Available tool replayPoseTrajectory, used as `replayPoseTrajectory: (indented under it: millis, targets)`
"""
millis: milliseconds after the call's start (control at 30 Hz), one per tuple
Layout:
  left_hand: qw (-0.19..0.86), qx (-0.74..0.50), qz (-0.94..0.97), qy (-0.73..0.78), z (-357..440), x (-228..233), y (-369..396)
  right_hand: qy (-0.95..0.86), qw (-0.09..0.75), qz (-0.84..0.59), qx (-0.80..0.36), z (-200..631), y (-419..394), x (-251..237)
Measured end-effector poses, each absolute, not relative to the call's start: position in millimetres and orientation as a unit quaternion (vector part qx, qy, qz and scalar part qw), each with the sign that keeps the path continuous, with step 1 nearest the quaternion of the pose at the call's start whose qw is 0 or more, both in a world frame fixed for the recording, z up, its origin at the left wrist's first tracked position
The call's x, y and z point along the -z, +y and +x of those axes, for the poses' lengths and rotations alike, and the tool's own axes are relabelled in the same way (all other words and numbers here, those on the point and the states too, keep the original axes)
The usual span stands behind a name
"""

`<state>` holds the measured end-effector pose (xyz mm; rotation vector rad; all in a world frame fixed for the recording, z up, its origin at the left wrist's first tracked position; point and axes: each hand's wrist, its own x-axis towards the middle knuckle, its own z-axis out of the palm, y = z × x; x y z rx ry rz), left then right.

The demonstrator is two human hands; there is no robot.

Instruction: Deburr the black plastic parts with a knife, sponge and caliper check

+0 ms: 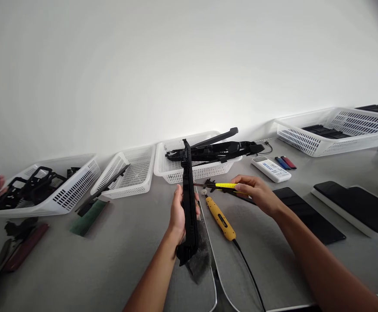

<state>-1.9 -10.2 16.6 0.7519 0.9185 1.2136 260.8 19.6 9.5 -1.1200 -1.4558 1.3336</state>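
Observation:
My left hand (pixel 176 212) is wrapped round a long black plastic trim part (pixel 189 195), held upright over the table. In my right hand (pixel 252 189) is a slim yellow-handled tool (pixel 225 185) with a thin blade-like end. That end points left and meets the edge of the trim part, or lies very close to it; I cannot tell which. Below my right hand lies a yellow corded power tool (pixel 221 219) with a round disc at its tip. Black calipers (pixel 210 183) lie partly hidden behind the yellow handle. A dark grey cloth (pixel 200 258) sits under the trim part's lower end.
Behind my hands, a white basket (pixel 172 177) holds several long black parts. More baskets stand left (pixel 81 182) and right (pixel 315 149). A white device (pixel 271 169) and dark panels (pixel 308 214) lie at right. At far left, another person's hand (pixel 2 184) holds a black frame.

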Motion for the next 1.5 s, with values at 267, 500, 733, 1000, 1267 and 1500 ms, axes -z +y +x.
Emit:
replayPoseTrajectory:
  millis: [267,500,733,1000,1267,1500]
  targets:
    - [0.663,-0.559,0.318,0.383,-1,-16,-10,-0.597,0.422,-0.445,-0.518,253,17,-13]
    - [0.667,-0.545,0.315,0.400,-1,-13,-9,-0.610,0.416,-0.443,-0.509,250,16,-13]
    - [0.647,-0.570,0.286,0.418,-1,-18,-10,-0.668,0.356,-0.410,-0.508,249,11,-24]
    - [0.648,-0.579,0.238,0.434,-2,-22,-9,-0.664,0.328,-0.375,-0.558,248,10,-22]
    - [0.642,-0.601,0.216,0.424,-5,-17,-5,-0.677,0.273,-0.327,-0.601,252,10,-24]
    - [0.630,-0.599,0.229,0.438,-5,-19,-7,-0.663,0.321,-0.402,-0.544,251,9,-26]
